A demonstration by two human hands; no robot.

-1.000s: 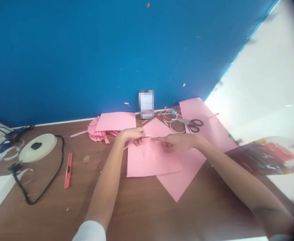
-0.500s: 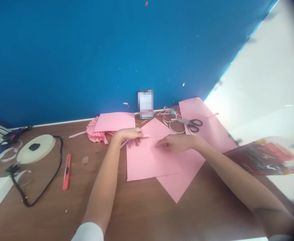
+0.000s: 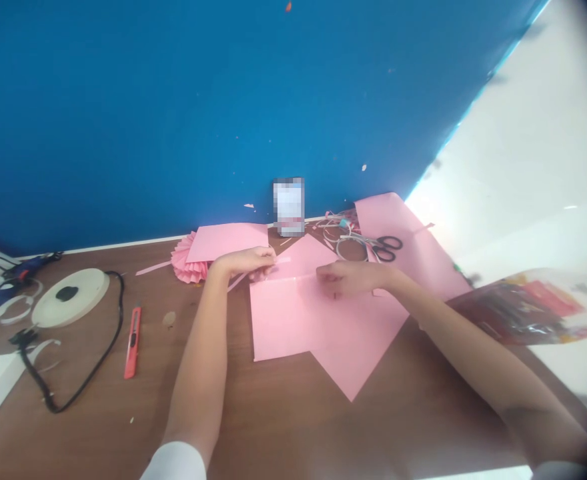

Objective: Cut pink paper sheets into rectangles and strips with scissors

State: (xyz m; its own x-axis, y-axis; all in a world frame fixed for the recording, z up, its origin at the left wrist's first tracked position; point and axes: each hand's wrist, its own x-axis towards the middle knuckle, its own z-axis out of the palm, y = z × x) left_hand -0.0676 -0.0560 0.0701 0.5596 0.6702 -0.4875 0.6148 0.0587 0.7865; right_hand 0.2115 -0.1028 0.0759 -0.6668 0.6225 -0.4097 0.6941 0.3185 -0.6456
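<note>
My left hand (image 3: 253, 261) is closed on a thin pale pink paper strip (image 3: 282, 260), just above the top left corner of a pink paper sheet (image 3: 278, 327). One end of the strip sticks out to the right of the fingers, the other slants down to the left. My right hand (image 3: 351, 277) has its fingers curled at the upper edge of that sheet; what they hold, if anything, is hidden. Beneath lies a second pink sheet (image 3: 351, 367), turned so that one corner points towards me.
A pleated pink paper rosette (image 3: 188, 263) lies partly under another pink sheet (image 3: 231, 241). Black-handled scissors (image 3: 387, 248) and cables are at the back right. A red box cutter (image 3: 132, 343), a cream disc (image 3: 71, 298) and a black cord (image 3: 116, 347) lie left. A phone (image 3: 289, 208) stands against the blue wall.
My left hand has moved left with the paper strip, off the sheet. My right hand has shifted a little to the right and up.
</note>
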